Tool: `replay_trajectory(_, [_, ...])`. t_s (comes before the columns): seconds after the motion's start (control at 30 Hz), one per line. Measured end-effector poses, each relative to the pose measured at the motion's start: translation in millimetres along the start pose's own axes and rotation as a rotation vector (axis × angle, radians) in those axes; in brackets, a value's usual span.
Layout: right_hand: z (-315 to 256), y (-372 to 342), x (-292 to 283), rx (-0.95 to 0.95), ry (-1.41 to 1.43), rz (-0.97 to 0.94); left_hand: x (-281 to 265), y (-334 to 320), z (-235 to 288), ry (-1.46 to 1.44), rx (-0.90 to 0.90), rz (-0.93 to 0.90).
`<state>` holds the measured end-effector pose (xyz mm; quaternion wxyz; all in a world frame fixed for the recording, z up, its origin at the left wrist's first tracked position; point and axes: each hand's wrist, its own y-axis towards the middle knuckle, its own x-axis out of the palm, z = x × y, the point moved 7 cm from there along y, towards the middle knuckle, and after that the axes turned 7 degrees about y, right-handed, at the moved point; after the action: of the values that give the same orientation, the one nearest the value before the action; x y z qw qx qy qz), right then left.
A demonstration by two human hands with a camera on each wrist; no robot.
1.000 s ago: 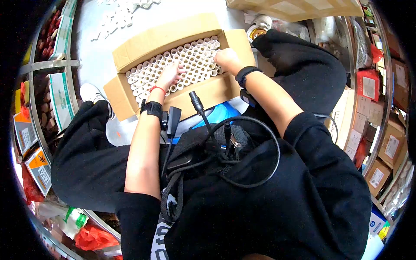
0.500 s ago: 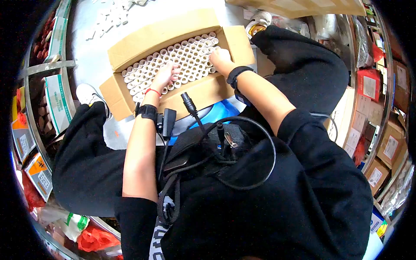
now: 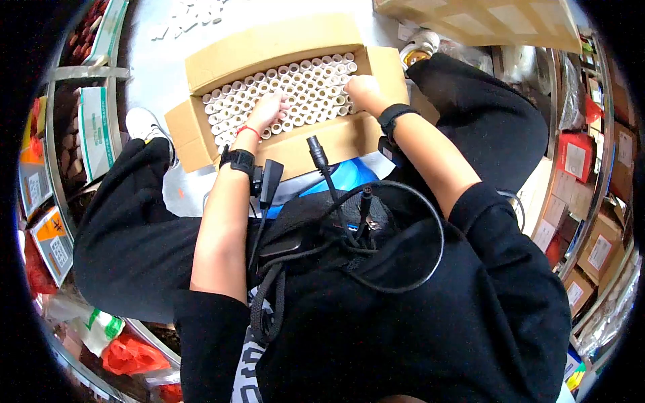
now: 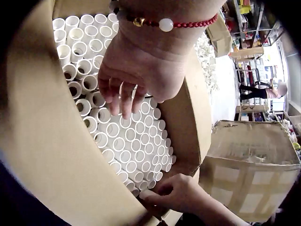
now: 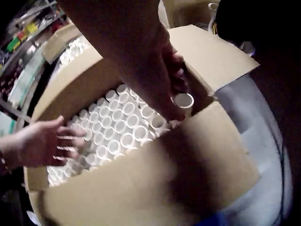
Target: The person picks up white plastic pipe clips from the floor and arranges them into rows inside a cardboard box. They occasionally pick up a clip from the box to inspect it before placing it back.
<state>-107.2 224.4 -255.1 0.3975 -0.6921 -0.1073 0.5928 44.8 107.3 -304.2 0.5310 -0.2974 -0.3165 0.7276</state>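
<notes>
An open cardboard box [image 3: 275, 50] holds rows of white plastic tubes [image 3: 306, 87] standing on end, their round mouths facing up. Over the left part of the rows hovers my left hand [image 4: 141, 70], palm down, fingers relaxed and slightly spread, gripping nothing. At the box's right end, my right hand [image 3: 365, 93] reaches inside the wall. Its thumb and fingers pinch a white tube [image 5: 183, 100] in the corner, seen in the right wrist view. Part of that tube is hidden behind the hand.
Loose white pieces [image 3: 191, 19] lie on the floor beyond the box. A large taped carton [image 3: 497, 20] stands at the far right. Shelves with boxes [image 3: 97, 134] line the left, more cartons [image 3: 598, 248] the right. Black cables [image 3: 319, 154] hang near the lap.
The head view has shifted slightly, moving the box in the picture. My right hand sits slightly farther left against the box's right end; the left stays over the tubes.
</notes>
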Motion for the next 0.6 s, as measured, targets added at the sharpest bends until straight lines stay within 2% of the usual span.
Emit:
replay_trajectory(0.07, [3, -5, -11, 0.046, 0.065, -0.095, -5, 7, -6, -0.043, 0.034, -0.036])
replay_trajectory(0.1, [7, 4, -13, 0.106, 0.162, -0.135, -12, 16, -7, -0.053, 0.089, 0.009])
replay_trajectory(0.13, [6, 10, -20, 0.089, 0.27, -0.087, -18, 23, -9, -0.062, 0.146, 0.055])
replay_trajectory(0.17, [7, 15, -24, 0.081, 0.458, -0.12, -31, 12, 3, -0.084, 0.24, 0.166])
replay_trajectory(0.2, [5, 18, -28, 0.069, 0.643, -0.151, -49, 9, 15, 0.013, 0.301, 0.306])
replay_trajectory(0.23, [1, 20, -43, -0.027, 0.671, -0.016, -68, -4, 21, 0.04, 0.331, 0.476])
replay_trajectory(0.27, [-4, 24, -52, -0.053, 0.704, 0.021, -88, -26, 34, 0.063, 0.359, 0.652])
replay_trajectory(0.3, [-11, 21, -64, -0.076, 0.753, 0.073, -108, -45, 40, 0.168, 0.331, 0.858])
replay_trajectory(0.4, [-35, 22, -81, -0.146, 0.876, 0.145, -156, -80, 23, 0.168, 0.276, 1.117])
replay_trajectory(0.43, [-41, 26, -82, -0.148, 0.892, 0.157, -169, -87, 7, 0.21, 0.131, 1.163])
replay_trajectory(0.5, [-54, 20, -91, -0.171, 0.99, 0.221, -180, -91, -26, 0.277, -0.045, 1.157])
replay_trajectory(0.53, [-64, 19, -91, -0.166, 1.026, 0.193, -183, -92, -44, 0.305, -0.138, 1.143])
replay_trajectory(0.57, [-73, 16, -92, -0.162, 1.009, 0.156, -179, -96, -54, 0.303, -0.19, 1.02])
replay_trajectory(0.6, [-81, 16, -94, -0.158, 0.994, 0.127, -170, -108, -53, 0.214, -0.153, 0.934])
